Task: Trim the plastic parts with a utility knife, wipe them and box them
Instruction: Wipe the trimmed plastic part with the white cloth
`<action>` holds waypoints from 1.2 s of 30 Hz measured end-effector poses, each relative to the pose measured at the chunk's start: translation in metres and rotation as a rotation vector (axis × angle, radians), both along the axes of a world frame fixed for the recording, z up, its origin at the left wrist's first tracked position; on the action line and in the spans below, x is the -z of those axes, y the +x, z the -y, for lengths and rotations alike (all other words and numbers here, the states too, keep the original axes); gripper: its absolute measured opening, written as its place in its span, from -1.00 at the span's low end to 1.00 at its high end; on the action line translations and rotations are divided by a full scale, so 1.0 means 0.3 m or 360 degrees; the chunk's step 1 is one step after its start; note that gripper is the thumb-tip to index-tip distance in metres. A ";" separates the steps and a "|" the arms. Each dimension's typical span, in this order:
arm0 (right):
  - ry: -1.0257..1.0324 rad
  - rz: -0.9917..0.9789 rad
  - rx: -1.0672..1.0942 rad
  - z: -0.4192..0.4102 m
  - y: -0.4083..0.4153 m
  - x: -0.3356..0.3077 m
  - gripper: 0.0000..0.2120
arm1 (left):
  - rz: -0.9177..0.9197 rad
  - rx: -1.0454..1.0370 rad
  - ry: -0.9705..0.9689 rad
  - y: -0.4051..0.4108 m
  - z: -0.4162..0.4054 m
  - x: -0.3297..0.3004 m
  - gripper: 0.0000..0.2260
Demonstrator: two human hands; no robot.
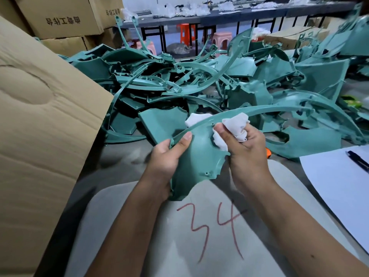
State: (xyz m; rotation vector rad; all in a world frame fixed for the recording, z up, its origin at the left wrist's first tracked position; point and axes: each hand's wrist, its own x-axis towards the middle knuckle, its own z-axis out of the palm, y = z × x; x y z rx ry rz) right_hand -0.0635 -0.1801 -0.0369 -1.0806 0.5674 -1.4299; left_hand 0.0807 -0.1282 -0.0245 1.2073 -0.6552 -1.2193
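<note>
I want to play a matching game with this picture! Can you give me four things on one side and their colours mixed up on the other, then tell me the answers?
Things:
1. plastic part held in the left hand
2. cloth in the right hand
3. number 34 written on the mat
4. big cardboard box on the left

Colours:
A. brown
B. white
C. teal green
D. red

Pairs: 1-C, 2-B, 3-D, 4-A

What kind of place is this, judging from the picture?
Probably a small factory finishing area: a large pile of green plastic parts, stacked cardboard boxes, and long worktables with plastic stools behind.
</note>
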 end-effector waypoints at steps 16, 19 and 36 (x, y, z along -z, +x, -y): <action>-0.0112 -0.0317 0.0776 0.118 -0.116 0.014 -0.84 | -0.0379 0.0013 0.0183 0.136 -0.002 0.000 -0.62; 0.0017 -0.0047 0.0808 0.130 -0.129 0.001 -0.86 | -0.0277 -0.0228 0.0008 0.189 -0.007 0.015 -0.54; 0.0150 -0.0354 0.0145 0.075 -0.125 -0.037 -0.58 | 0.0131 -0.0302 -0.0125 0.240 -0.043 0.014 -0.73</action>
